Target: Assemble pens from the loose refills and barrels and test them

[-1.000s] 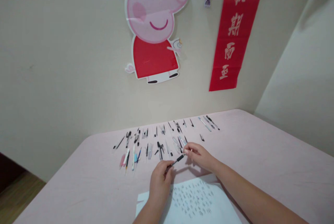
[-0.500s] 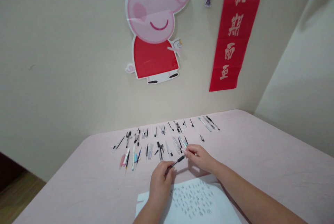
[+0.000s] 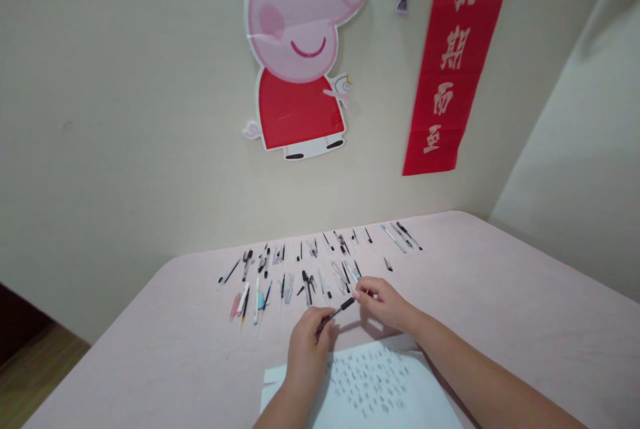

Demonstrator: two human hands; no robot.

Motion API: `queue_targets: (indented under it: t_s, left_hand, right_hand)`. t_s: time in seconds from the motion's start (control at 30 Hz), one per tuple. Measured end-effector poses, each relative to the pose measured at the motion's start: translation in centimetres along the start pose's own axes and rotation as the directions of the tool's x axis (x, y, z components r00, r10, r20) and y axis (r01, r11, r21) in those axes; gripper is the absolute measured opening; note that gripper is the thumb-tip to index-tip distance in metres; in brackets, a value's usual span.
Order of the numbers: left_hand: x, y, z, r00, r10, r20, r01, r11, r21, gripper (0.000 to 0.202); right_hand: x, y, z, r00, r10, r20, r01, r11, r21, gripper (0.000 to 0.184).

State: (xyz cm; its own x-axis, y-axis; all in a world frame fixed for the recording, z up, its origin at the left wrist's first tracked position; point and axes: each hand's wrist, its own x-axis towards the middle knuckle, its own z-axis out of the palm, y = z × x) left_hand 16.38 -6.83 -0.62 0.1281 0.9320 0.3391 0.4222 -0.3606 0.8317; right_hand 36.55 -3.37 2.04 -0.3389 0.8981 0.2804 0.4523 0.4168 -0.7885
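Hovering past the far edge of a handwritten sheet (image 3: 380, 385) on the pink tabletop (image 3: 505, 289), a black pen (image 3: 343, 307) is clasped by the curled left hand (image 3: 309, 339), its tip pinched by the right hand (image 3: 383, 302).

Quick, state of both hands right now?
Left hand: closed, holding a pen with a black grip.
Right hand: pinched closed by the pen's grip end; whether it holds anything cannot be told.

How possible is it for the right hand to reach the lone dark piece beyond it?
Probably yes: only pink surface shows between the right hand and the lone dark piece, though that hand seems occupied with the pen.
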Motion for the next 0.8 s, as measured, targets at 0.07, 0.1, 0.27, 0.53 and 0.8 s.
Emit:
queue_targets:
  t_s: [0.07, 0.1, 0.27, 0.53, 0.8]
  left_hand:
    - [-0.01, 0.04, 0.0, 1.0, -0.003, -0.007, 0.003, 1.0, 0.001, 0.021]
    - [-0.03, 0.03, -0.01, 1.0, -0.004, -0.008, 0.004, 1.0, 0.003, 0.021]
    - [-0.06, -0.17, -0.05, 1.0, 0.01, 0.005, -0.01, 1.0, 0.011, 0.022]
    - [-0.03, 0.16, -0.08, 1.0, 0.003, -0.006, -0.003, 1.0, 0.006, 0.021]
    - [-0.05, 0.15, -0.21, 1.0, 0.013, -0.008, -0.013, 0.999, 0.04, 0.02]
  right_hand:
    - [-0.06, -0.16, -0.08, 1.0, -0.001, -0.005, 0.001, 1.0, 0.025, 0.023]
    - [-0.1, -0.25, -0.12, 1.0, -0.006, -0.002, 0.006, 0.999, 0.036, 0.02]
    - [-0.19, -0.57, -0.17, 1.0, -0.005, 0.017, 0.004, 1.0, 0.02, 0.02]
    - [-0.14, 0.02, -0.07, 1.0, 0.003, 0.002, -0.003, 1.0, -0.005, 0.022]
    - [-0.15, -0.16, -0.14, 1.0, 0.006, 0.009, -0.006, 1.0, 0.027, 0.016]
